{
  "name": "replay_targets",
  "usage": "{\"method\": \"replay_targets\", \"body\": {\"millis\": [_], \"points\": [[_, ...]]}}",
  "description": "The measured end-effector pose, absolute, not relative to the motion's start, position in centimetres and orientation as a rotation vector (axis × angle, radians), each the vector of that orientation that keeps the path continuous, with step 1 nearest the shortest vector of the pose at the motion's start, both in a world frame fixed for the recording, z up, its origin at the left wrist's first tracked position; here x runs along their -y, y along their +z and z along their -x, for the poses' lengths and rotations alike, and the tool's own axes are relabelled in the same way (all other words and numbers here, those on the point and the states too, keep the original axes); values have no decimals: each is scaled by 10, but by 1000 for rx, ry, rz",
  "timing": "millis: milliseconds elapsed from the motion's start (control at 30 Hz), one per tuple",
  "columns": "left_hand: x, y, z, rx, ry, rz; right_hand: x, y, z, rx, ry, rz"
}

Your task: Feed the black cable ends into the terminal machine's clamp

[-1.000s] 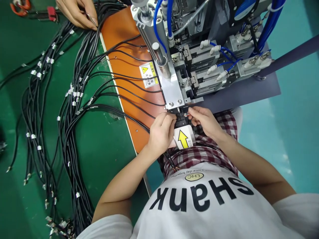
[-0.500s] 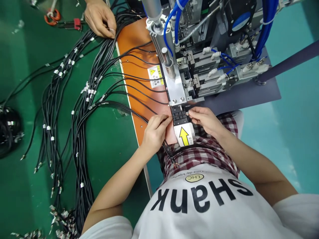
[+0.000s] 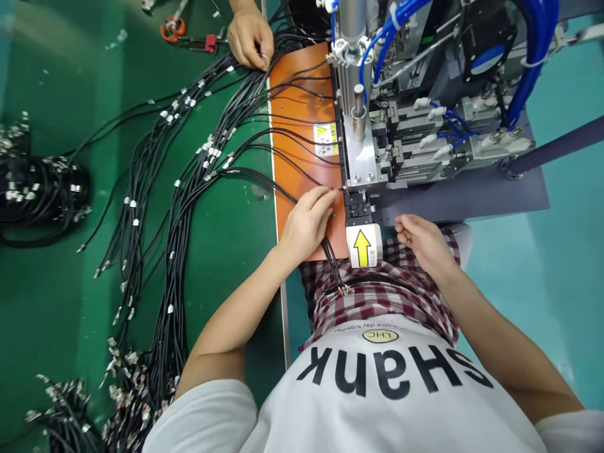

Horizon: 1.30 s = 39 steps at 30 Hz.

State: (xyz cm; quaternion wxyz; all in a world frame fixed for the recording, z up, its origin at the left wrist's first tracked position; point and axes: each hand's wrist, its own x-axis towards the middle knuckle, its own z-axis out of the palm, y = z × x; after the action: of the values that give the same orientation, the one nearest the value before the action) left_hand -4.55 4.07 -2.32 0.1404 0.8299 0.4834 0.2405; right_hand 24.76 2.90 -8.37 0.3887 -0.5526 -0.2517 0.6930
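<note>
My left hand (image 3: 307, 223) rests on the orange plate (image 3: 297, 107), fingers curled over thin black cables (image 3: 336, 267) whose bare ends hang below it toward my lap. My right hand (image 3: 418, 238) hovers right of the white tab with a yellow arrow (image 3: 363, 246), fingers loosely pinched; whether anything is between them I cannot make out. Between my hands sits the black slotted fixture (image 3: 358, 206) at the foot of the metal machine head (image 3: 361, 157).
Many black cables with metal clips (image 3: 179, 189) spread over the green table. A coiled bundle (image 3: 38, 192) lies far left. Another person's hand (image 3: 250, 38) works at cables at the top, near red pliers (image 3: 172, 28). Blue air hoses (image 3: 528, 56) rise from the machine.
My right hand has drawn back from the fixture to the right and down. My left hand has shifted slightly left onto the orange plate. The view has panned left.
</note>
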Motion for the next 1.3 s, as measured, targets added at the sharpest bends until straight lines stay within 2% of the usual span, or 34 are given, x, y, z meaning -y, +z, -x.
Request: {"method": "replay_targets", "body": {"millis": [133,200,300,500,633,700,767,867,967,1200,1300], "points": [[-21,7,65,-977,213,-2599,-22,-75,-262,651,1710,1416],[-17,12,70,-927,12,-2676,-20,-74,-265,653,1708,1423],[-26,13,74,-871,-91,-2578,-20,-73,-263,660,1720,1412],[-45,40,71,-724,97,-2039,-19,-63,-261,716,1720,1409],[-23,61,42,-848,-15,-2391,-19,-52,-256,772,1712,1399],[-13,56,31,-712,-48,-2535,-20,-44,-251,842,1701,1391],[-10,41,29,-683,65,-2503,-20,-37,-246,942,1667,1398],[-15,13,42,-1084,387,-2273,-16,-30,-239,1169,1580,1447],[-17,-3,52,-1277,513,-2143,-11,-24,-227,1434,1428,1443],[-11,4,25,-1264,507,-2230,-20,-12,-192,1742,1181,1217],[-16,9,9,-1236,539,-2161,-21,-11,-191,1738,1132,1250]]}}
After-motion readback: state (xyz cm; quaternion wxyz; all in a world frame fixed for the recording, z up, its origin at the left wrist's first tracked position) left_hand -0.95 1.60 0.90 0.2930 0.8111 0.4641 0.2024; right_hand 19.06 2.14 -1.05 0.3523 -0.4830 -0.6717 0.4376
